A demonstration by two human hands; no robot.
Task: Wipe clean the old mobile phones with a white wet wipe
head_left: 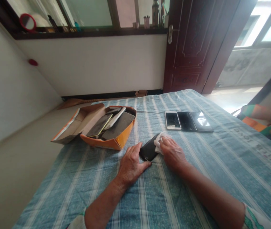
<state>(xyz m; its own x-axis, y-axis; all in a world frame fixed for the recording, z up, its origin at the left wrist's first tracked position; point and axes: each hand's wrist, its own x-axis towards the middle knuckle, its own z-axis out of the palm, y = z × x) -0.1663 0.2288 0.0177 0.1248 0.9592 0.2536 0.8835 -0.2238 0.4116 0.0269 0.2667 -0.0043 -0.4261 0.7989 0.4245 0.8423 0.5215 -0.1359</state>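
Note:
A black phone (148,150) lies on the striped blue cloth, tilted in front of me. My left hand (132,161) grips its near left end between thumb and fingers. In my right hand (172,150) is a crumpled white tissue (158,142), pressed against the phone's far right end, so that part of the phone is covered. Beyond my right hand, a white phone with a dark screen (173,120), a black phone (186,121) and another dark, shiny phone (201,121) lie side by side in a row.
Left of my hands stands an open orange cardboard box (125,136), its lid (71,127) folded back, holding several phones or flat devices. The striped cloth (78,194) ends at a left edge above the floor. A dark red door (192,47) is behind.

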